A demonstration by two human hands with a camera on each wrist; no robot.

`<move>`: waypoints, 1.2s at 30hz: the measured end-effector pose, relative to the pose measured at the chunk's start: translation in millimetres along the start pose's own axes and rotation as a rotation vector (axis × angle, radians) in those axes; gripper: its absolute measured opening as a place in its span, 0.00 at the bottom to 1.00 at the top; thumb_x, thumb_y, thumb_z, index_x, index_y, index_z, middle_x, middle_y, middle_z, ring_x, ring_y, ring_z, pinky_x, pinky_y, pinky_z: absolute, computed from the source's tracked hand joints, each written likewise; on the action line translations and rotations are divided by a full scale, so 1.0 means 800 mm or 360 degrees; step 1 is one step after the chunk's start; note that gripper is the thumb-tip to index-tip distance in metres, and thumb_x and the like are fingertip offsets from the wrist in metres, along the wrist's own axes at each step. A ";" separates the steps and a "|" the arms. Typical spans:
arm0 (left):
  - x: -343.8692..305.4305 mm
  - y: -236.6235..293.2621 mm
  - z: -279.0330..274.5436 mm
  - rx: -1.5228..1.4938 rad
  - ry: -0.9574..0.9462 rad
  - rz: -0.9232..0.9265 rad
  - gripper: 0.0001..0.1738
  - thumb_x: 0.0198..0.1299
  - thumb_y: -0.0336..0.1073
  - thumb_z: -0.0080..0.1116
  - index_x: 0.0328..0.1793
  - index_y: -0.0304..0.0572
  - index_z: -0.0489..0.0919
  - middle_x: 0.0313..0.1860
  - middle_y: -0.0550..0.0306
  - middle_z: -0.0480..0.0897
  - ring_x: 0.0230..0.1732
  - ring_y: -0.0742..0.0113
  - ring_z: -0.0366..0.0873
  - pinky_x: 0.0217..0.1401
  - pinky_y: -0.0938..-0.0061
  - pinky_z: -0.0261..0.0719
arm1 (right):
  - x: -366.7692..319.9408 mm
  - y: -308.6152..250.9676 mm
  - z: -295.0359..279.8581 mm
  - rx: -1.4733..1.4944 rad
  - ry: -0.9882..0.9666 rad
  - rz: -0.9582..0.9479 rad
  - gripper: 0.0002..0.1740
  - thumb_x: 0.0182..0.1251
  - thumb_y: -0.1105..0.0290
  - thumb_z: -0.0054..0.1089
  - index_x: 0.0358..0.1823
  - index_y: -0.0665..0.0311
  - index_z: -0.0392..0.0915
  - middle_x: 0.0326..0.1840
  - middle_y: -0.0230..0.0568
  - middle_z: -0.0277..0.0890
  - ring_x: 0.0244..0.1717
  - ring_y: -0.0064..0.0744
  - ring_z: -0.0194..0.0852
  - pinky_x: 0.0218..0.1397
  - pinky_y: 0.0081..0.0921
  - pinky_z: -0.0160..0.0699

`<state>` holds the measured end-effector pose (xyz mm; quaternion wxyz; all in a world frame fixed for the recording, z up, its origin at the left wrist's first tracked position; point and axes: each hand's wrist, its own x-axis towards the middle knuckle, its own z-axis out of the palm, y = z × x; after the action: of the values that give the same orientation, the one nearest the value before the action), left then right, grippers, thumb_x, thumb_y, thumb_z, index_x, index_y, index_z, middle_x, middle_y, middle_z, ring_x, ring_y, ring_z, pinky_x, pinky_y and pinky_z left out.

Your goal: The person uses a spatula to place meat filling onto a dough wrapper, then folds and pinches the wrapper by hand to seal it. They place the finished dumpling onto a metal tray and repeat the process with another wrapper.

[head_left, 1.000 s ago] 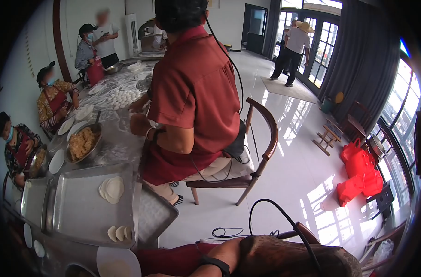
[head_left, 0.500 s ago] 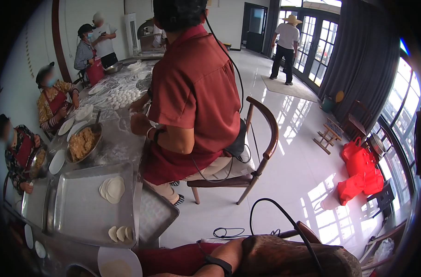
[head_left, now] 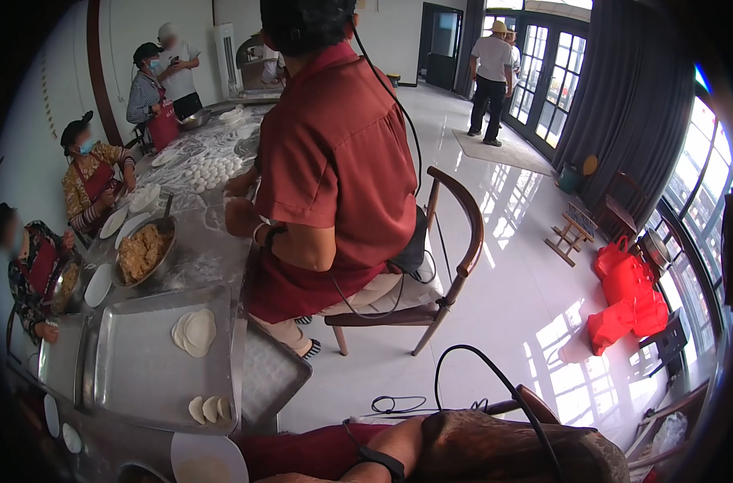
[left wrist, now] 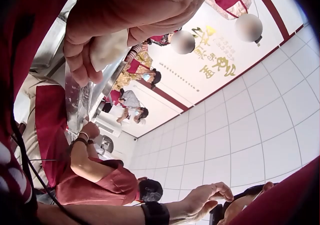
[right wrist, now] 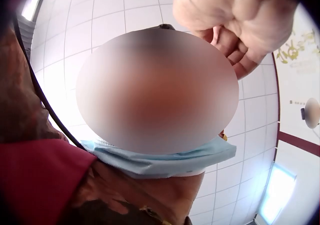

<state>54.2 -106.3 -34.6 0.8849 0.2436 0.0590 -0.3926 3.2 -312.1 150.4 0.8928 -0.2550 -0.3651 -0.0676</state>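
In the left wrist view my left hand [left wrist: 135,14] holds a pale dough dumpling [left wrist: 107,49] between thumb and fingers, which cover part of it. My right hand [left wrist: 200,202] is raised beside my head, its fingers loosely bent and nothing seen in them. The right wrist view shows the same right hand [right wrist: 237,22] close to the blurred face, over a pale blue mask [right wrist: 165,157]. At the bottom of the head view a forearm with a dark band [head_left: 382,460] shows. Near it, a metal tray [head_left: 141,346] carries round dough wrappers [head_left: 194,333] and half-moon dough pieces [head_left: 210,409].
A bowl of filling [head_left: 144,253] stands beyond the tray, with a white plate [head_left: 98,285] beside it. A person in a red shirt [head_left: 346,153] sits close by on a wooden chair [head_left: 459,266]. Others sit along the floury table [head_left: 197,221]. Red bags [head_left: 628,290] lie on the floor.
By the doors, the person in the straw hat has shifted left, and a second person shows beside them again. The seated person at far left has moved a hand slightly. The wearer's forearm is nearly unchanged.
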 end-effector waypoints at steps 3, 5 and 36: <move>0.000 -0.004 0.002 0.0007 0.0000 0.0005 0.25 0.77 0.45 0.40 0.71 0.37 0.67 0.64 0.48 0.75 0.62 0.57 0.76 0.70 0.54 0.71 | -0.002 -0.003 -0.003 -0.0035 0.0011 0.0014 0.20 0.81 0.67 0.45 0.66 0.74 0.65 0.42 0.46 0.81 0.44 0.30 0.81 0.48 0.27 0.79; 0.001 -0.005 0.004 0.0000 -0.0001 -0.0002 0.25 0.77 0.46 0.40 0.71 0.37 0.67 0.64 0.49 0.75 0.62 0.57 0.76 0.70 0.54 0.71 | -0.004 -0.004 -0.004 -0.0054 0.0015 0.0024 0.20 0.81 0.67 0.45 0.66 0.73 0.65 0.42 0.45 0.81 0.44 0.30 0.81 0.48 0.27 0.79; 0.010 0.005 0.008 0.0005 0.0002 0.0018 0.27 0.79 0.50 0.36 0.72 0.37 0.66 0.65 0.49 0.75 0.63 0.57 0.76 0.69 0.54 0.72 | -0.011 0.005 -0.024 -0.0080 -0.0032 0.0122 0.19 0.79 0.67 0.50 0.65 0.66 0.67 0.44 0.37 0.81 0.45 0.25 0.79 0.48 0.24 0.78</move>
<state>61.6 -112.3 -30.2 0.8866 0.2455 0.0574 -0.3877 10.2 -319.2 131.4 0.8844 -0.2918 -0.3621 -0.0399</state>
